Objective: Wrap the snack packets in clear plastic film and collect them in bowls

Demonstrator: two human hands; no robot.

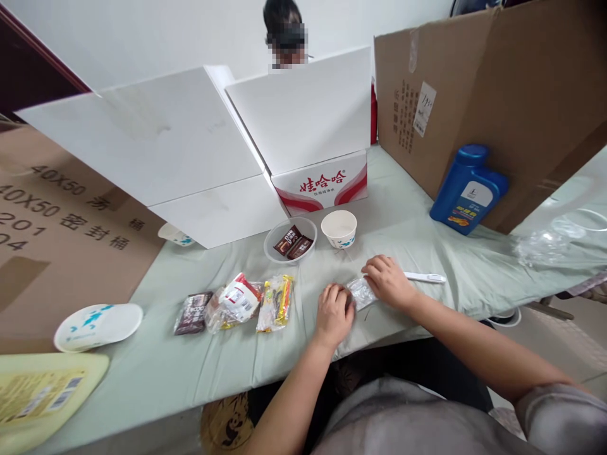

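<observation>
A crinkled clear plastic packet (361, 293) lies on the cloth near the table's front edge, between my two hands. My left hand (334, 314) is curled at its left end, fingers bent down over the edge; a small dark patch shows by the fingertips. My right hand (389, 282) grips the packet's right end with fingers bent. What lies under the fingers is hidden. A white box-cutter-like tool (429, 277) lies just beyond my right wrist. Ahead stand a white paper bowl (339, 229) and a clear plastic bowl (270, 245) with brown cocoa sachets (300, 248) inside.
To the left lie a yellow wrapper (275, 303), a clear-and-red packet (237, 300) and a dark brown packet (193, 313). A paper bowl (99, 325) lies tipped over. White boxes (298, 120), a blue bottle (467, 189) and a large carton (474, 95) stand behind. A person sits opposite.
</observation>
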